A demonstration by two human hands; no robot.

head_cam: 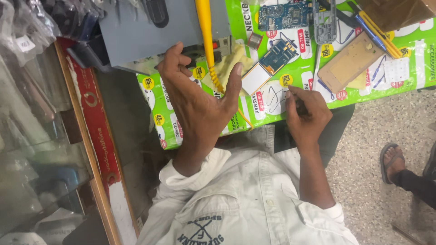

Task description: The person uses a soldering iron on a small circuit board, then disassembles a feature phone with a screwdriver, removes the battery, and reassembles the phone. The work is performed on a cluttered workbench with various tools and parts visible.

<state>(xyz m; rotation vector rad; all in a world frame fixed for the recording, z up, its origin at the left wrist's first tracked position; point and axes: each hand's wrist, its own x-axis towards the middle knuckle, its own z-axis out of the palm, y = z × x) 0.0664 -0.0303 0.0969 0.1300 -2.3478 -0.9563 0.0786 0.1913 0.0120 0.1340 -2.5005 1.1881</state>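
Left hand [200, 104] fingers spread wide over glossy green mat [272, 113]; right hand [306, 113] pinches a small dark thing, near flat white-screened circuit board [268, 66].

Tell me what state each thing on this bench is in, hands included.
left hand: open, fingers spread above the yellow cloth.
right hand: closed on a small dark object, too hidden to identify.
yellow cloth: crumpled.
circuit board with white screen: bare, out of any case, lying flat.
tan phone cover: detached, lying flat on the green mat.
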